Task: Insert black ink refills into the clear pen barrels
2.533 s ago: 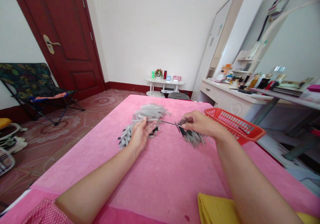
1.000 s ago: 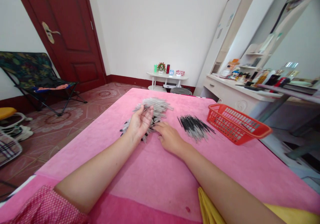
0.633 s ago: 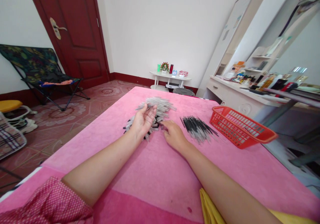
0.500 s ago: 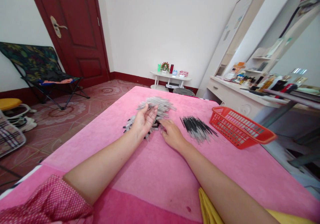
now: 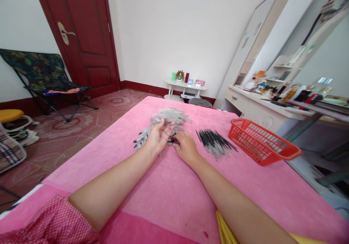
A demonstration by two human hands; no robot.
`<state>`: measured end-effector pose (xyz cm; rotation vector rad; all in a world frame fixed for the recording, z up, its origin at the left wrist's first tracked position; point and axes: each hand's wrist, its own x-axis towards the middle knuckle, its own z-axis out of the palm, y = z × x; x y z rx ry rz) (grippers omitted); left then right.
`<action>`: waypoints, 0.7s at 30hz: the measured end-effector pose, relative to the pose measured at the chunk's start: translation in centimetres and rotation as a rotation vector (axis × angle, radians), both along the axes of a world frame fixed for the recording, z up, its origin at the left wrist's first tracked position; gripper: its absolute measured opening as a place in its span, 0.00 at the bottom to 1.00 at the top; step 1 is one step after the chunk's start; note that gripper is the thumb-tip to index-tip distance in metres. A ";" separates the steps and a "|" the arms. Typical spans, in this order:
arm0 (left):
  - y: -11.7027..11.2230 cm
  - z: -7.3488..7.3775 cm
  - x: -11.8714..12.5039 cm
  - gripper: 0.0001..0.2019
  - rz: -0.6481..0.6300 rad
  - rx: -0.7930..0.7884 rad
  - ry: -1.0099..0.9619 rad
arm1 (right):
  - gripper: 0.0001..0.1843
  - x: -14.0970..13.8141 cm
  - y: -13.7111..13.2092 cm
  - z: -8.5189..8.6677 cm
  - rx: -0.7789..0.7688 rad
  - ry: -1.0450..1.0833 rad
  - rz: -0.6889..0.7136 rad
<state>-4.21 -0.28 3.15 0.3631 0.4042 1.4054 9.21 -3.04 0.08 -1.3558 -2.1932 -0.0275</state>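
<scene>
My left hand (image 5: 160, 135) is turned palm up, thumb and fingers closed around what looks like a thin grey tube, hard to see against the heap behind it. Beside it, my right hand (image 5: 185, 146) reaches palm down, its fingertips pinched on a small dark piece at the pile's edge. Behind both hands lies a heap of long translucent grey tubes (image 5: 177, 116). Short grey pieces with black ends (image 5: 141, 138) are piled to the left, partly covered by my left hand. Right of my right hand spreads a bundle of thin black-and-clear sticks (image 5: 215, 142), resembling pen refills.
A red plastic basket (image 5: 261, 142) stands at the table's right side. Pink cloth (image 5: 163, 189) covers the table. Yellow fabric (image 5: 226, 229) lies under my right forearm. A folding chair (image 5: 54, 80) is on the left, a cluttered dresser (image 5: 261, 106) on the right.
My right hand's fingers have closed in on a dark piece beside the pile. My left hand has shifted slightly. The view has moved a little.
</scene>
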 end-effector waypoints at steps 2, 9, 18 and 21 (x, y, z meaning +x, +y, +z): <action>-0.1 -0.1 0.2 0.07 0.000 0.014 0.022 | 0.08 -0.1 0.0 -0.1 -0.001 -0.008 -0.040; -0.7 -0.7 0.9 0.04 -0.008 0.071 0.118 | 0.09 -0.3 0.0 -0.2 -0.017 -0.020 -0.092; -1.2 -0.9 1.1 0.05 -0.001 0.127 0.214 | 0.15 0.0 -0.2 0.1 0.035 0.099 -0.102; -1.0 -0.9 0.9 0.05 0.029 0.152 0.242 | 0.18 1.0 -0.1 0.2 0.040 0.257 -0.120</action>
